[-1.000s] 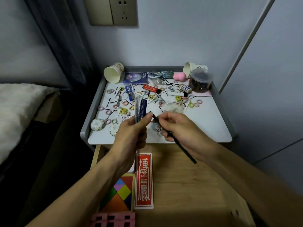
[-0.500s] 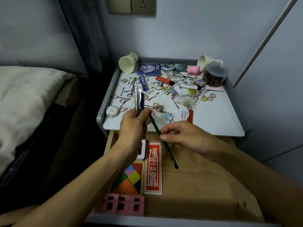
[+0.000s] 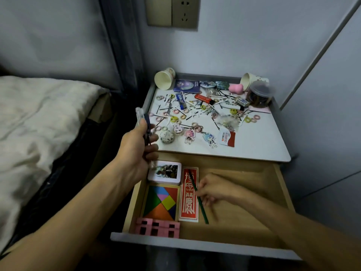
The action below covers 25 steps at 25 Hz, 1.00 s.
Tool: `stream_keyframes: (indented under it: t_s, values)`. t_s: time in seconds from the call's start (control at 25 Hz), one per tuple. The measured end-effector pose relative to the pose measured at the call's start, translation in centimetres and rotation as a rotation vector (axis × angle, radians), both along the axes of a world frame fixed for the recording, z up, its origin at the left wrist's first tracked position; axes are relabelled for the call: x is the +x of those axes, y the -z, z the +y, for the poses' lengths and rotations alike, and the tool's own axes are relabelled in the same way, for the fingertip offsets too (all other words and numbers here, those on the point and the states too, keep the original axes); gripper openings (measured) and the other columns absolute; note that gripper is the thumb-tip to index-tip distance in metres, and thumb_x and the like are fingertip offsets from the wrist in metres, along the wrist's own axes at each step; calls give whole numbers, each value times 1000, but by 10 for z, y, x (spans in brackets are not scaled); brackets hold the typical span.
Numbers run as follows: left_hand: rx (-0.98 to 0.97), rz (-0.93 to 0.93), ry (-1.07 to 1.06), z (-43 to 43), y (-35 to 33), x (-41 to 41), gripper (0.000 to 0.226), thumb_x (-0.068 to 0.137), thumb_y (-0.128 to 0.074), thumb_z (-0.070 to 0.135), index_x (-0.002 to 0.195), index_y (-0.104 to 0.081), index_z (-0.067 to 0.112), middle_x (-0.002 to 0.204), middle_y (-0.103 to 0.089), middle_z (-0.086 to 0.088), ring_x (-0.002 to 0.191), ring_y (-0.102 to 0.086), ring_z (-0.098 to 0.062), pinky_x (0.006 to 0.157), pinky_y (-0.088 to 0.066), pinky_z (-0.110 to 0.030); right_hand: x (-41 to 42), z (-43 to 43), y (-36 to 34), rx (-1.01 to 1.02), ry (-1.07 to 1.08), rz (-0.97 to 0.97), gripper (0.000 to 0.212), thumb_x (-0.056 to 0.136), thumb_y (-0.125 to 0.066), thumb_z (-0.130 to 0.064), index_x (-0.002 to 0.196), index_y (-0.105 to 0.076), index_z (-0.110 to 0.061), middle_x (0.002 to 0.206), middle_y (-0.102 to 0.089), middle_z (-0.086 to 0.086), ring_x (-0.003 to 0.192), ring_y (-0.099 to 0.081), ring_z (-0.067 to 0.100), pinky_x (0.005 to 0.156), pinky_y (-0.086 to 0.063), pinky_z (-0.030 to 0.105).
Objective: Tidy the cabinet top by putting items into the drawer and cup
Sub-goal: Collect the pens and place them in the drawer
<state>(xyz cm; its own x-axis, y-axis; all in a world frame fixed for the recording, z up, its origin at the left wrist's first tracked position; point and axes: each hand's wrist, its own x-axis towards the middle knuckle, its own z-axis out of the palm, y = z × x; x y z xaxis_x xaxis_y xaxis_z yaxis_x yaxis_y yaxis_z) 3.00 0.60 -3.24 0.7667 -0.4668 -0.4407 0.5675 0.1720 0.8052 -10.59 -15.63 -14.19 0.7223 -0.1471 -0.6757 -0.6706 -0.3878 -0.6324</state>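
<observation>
The white cabinet top [image 3: 259, 145] is strewn with hair ties, hairpins, keychains, erasers and cards. Below it the wooden drawer [image 3: 244, 218] stands pulled out. My left hand [image 3: 136, 151] hovers over the cabinet's front left corner, shut on a bundle of pens [image 3: 143, 122] that point upward. My right hand [image 3: 213, 189] is low inside the drawer, holding a green pencil [image 3: 201, 204] that lies slanted beside a red card [image 3: 188, 194]. Two paper cups lie tipped over at the back, one on the left [image 3: 165, 78] and one on the right [image 3: 249, 80].
Inside the drawer sit a white card box [image 3: 165, 172], a coloured tangram [image 3: 161, 202] and a pink block piece [image 3: 157, 227]. A lidded clear jar [image 3: 259, 93] stands at the back right. A bed [image 3: 39, 122] lies to the left, walls behind and right.
My right hand has dropped from above the cabinet's front edge down into the drawer with the green pencil. My left hand has moved left with the pens. The view has shifted left and down.
</observation>
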Motion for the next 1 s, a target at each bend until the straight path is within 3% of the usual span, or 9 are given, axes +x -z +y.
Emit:
stream_keyframes:
  t_s: [0.16, 0.32, 0.52, 0.64, 0.76, 0.88, 1.0]
  values:
    - [66, 110, 77, 9, 24, 7, 23, 104, -41, 34, 93, -49, 15, 61, -42, 4, 41, -29, -6, 35, -25, -17, 26, 17, 33, -54, 148, 11, 12, 95, -58, -7, 83, -56, -8, 70, -64, 8, 49, -62, 8, 51, -52, 17]
    - [80, 65, 108, 7, 22, 21, 42, 100, -39, 54, 93, -54, 15, 59, -39, 5, 39, -24, -6, 32, -21, -16, 43, 25, 46, -74, 145, 42, 10, 96, -56, -6, 96, -58, 4, 73, -64, 14, 49, -62, 10, 48, -52, 17]
    - [59, 82, 110, 4, 24, 20, 49, 101, -31, 56, 88, -58, 16, 59, -37, 5, 40, -22, -6, 34, -17, -17, 51, 26, 56, -211, 103, -22, 19, 96, -58, -15, 79, -55, -7, 66, -65, 10, 54, -64, 16, 52, -54, 24]
    - [54, 104, 103, 3, 27, 23, 47, 100, -33, 56, 85, -53, 17, 59, -37, 5, 40, -22, -6, 34, -18, -18, 51, 28, 55, -407, -42, -114, 17, 95, -58, -18, 82, -63, -7, 83, -71, 13, 69, -68, 21, 62, -55, 28]
    - [59, 116, 93, 1, 31, 23, 44, 100, -35, 56, 85, -50, 17, 60, -40, 4, 40, -26, -7, 35, -21, -18, 48, 28, 51, -408, -62, -123, 19, 96, -56, -21, 94, -65, -4, 95, -72, 15, 82, -70, 26, 70, -56, 32]
    - [29, 123, 82, -1, 33, 15, 37, 99, -41, 52, 89, -45, 17, 62, -42, 3, 44, -31, -8, 40, -27, -19, 41, 24, 30, -458, -109, -172, 22, 97, -54, -23, 90, -66, -6, 86, -69, 10, 78, -67, 23, 63, -47, 29]
    - [-77, 111, 70, -9, 35, 0, 24, 102, -45, 34, 88, -45, 15, 64, -40, 2, 52, -36, -10, 54, -34, -24, 24, 21, -17, -417, -43, -410, 24, 97, -57, -29, 78, -65, -17, 66, -64, -3, 61, -62, 10, 58, -45, 27]
